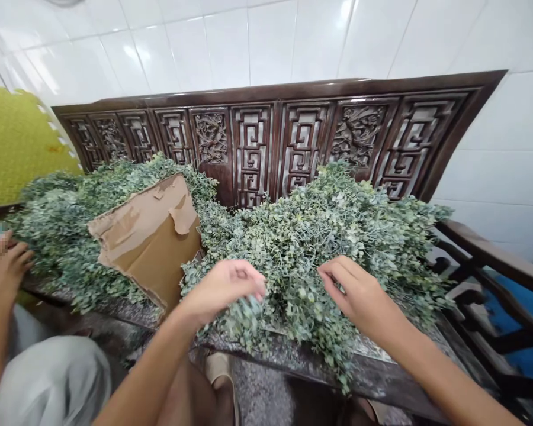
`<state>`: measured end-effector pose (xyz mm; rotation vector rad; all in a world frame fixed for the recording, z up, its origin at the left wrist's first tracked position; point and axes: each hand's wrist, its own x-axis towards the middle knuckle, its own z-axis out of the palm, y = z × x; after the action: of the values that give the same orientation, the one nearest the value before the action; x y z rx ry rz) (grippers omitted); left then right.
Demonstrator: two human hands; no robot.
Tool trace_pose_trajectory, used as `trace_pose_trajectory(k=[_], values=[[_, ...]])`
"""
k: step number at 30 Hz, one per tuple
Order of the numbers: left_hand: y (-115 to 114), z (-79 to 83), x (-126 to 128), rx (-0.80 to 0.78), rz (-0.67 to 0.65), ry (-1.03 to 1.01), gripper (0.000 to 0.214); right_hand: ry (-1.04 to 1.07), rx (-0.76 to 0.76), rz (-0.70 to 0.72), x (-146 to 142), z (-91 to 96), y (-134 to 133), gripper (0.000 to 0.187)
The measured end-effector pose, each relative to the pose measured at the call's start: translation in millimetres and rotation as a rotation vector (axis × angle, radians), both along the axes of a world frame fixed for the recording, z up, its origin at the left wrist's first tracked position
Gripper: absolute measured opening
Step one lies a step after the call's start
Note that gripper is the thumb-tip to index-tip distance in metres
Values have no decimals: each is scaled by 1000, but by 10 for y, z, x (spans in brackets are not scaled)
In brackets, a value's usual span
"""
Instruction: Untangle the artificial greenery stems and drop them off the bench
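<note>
Hovering before the right heap (306, 236) of foliage, the left hand (231, 281) shows thumb and fingers drawn close — whether they grip the blurred sprig (246, 319) just below cannot be told. In the right hand (359, 293), thumb and fingertip meet; anything pinched between is too small to tell. The right heap fills the right end of the bench (302, 94) and spills over its front edge. Toward the left end lies a 2nd heap (62, 231) — tilted cardboard (160, 260) stands before its right side — with another person's hand (13, 263) just beside its left.
</note>
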<state>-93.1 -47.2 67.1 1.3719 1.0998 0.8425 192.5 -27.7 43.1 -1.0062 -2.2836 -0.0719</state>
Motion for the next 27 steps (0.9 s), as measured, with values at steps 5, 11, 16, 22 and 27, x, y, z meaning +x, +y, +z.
trace_pose_trajectory(k=[5,11,16,22,27], values=[[478,-127,-871,278,595,732,18,97,-93,2,-9,-24,-65,11],[708,-391,-1196,197,558,899,13,212,-162,-23,-51,-66,3,13],[568,-298,-915,358,578,855,35,449,-523,-15,-75,-122,46,19],[143,-118,-67,505,350,467,24,774,-906,55,-205,-88,-3,24],[-166,-127,510,519,49,364,20,919,-989,87,-303,-17,-106,25]])
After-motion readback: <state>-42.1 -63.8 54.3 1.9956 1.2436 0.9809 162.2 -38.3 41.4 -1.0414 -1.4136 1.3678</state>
